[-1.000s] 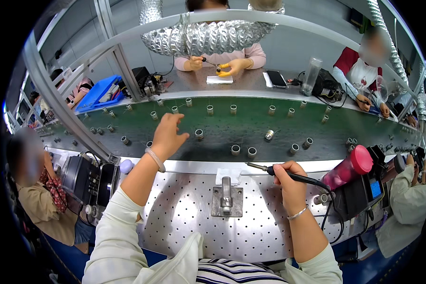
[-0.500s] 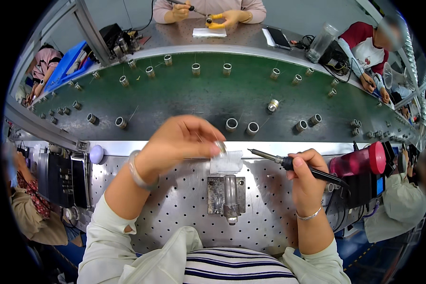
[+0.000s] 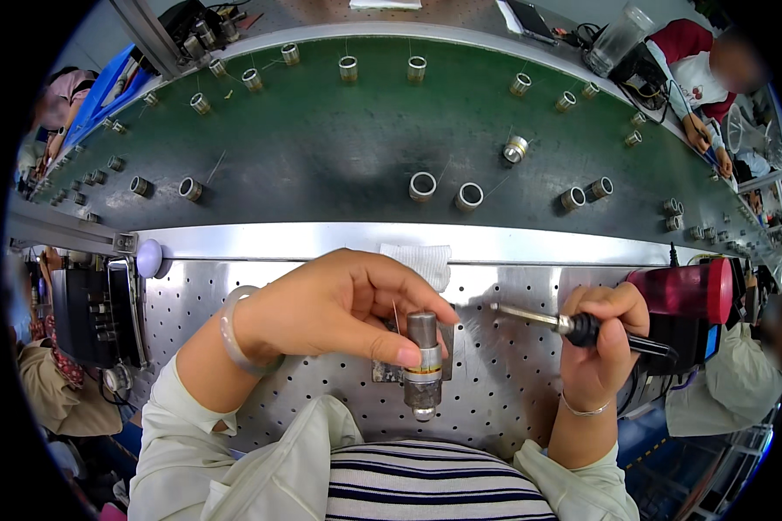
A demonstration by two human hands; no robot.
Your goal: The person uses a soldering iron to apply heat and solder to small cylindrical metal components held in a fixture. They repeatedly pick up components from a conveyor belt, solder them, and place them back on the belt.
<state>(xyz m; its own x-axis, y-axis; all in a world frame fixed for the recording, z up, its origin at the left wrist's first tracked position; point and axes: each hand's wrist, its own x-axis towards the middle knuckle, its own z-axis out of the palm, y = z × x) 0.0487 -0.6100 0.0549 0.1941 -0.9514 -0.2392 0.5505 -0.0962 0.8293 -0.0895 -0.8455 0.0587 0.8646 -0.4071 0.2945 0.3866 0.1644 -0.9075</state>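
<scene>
My left hand (image 3: 339, 304) curls round a short silver metal sleeve (image 3: 424, 360) with a yellowish band. The sleeve sits around an upright-looking metal post (image 3: 422, 328) on a small fixture in front of me. My thumb presses the sleeve's near left side; the other fingers reach behind the post. A thin wire (image 3: 397, 317) sticks up by the thumb. In my right hand (image 3: 606, 334) is a soldering iron (image 3: 530, 316), gripped by its black handle. Its tip points left, apart from the sleeve. Most of the fixture's base plate (image 3: 389, 368) is hidden by my left hand.
Beyond the perforated metal bench (image 3: 495, 399), a green conveyor belt (image 3: 321, 130) carries several metal sleeves with thin wires. A folded white cloth (image 3: 426, 260) lies at the bench's far edge. A dark pink container (image 3: 686, 291) stands right. Other people sit around.
My left hand has come nearer to me, bringing the sleeve from beside the cloth onto the post. My right hand has shifted slightly right with the soldering iron. The view has tilted downward.
</scene>
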